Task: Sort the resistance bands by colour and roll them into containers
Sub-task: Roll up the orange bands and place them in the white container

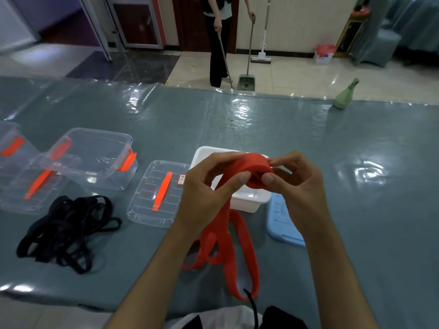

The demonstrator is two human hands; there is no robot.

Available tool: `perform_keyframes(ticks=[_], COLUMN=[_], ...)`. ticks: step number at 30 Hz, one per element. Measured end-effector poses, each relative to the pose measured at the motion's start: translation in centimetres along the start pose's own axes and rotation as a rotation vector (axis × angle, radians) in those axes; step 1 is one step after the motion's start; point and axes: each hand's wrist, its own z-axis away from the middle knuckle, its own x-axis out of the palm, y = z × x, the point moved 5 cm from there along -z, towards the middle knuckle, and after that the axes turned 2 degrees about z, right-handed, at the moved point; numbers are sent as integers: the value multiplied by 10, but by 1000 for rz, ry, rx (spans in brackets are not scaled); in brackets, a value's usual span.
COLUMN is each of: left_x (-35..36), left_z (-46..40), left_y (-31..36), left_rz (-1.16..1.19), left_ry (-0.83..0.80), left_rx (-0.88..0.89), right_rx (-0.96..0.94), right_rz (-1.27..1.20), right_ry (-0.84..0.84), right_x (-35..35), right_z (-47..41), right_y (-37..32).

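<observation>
left hand [209, 186]: fingers curled, thumb pinching the red resistance band [240, 224] at its rolled end
right hand [294, 179]: fingers curled round the other side of the roll, thumb pressed on it
red band: partly rolled, held above the white container [251, 200]; loose loops hang down to the table [237, 129] near its front edge
black bands [69, 231]: tangled heap on the table, left of the arms, untouched
clear container [95, 157]: open, orange latches, behind the black heap
clear lids [156, 193]: one just left of the white container, another under the clear container's left side
blue lid [282, 222]: flat, just right of the white container
background: person with broom and dustpan [247, 83]
</observation>
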Motion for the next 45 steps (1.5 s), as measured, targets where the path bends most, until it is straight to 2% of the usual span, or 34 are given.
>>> perform_keyframes(ticks=[3, 7, 9, 14, 17, 20, 24, 28, 33, 38, 42, 45], left_x=[3, -1, 0, -1, -8, -11, -10, -2, 0, 11, 14, 5], left_z=[-2, -7, -5, -1, -4, -4, 10, 28, 29, 28, 25, 14], left_y=[0, 10, 11, 8, 14, 21, 17, 2, 5, 12, 19, 32], left_rz=[-20, -62, -76, -75, -137, -176, -119, -82, -155, -107, -3, -19], left_ry=[0, -34, -60, -83, -121, -125, -112, -75, -96, -158, -105, -64], left_rx=[-23, 13, 18, -89, -48, -5, -24, -53, -12, -47, -73, -41], right_rx=[-55, -38, -32, -98, -104, -20, -18, -9, -25, -39, -90, -102], right_rz=[-19, -37, -48, -55, -142, -269, -81, 8, -77, 82, 55, -47], right_ry=[26, -78, -72, -34, -29, -4, -33, 12, 118, 123, 98, 110], right_x=[1, 3, 1, 3, 13, 22, 11, 0, -2, -15, -11, 0], right_z=[2, 3, 3, 8, 13, 22, 30, 38, 57, 60, 55, 46], right_y=[-7, 4, 7, 1, 11, 23, 20, 16, 26, 15, -4, -10])
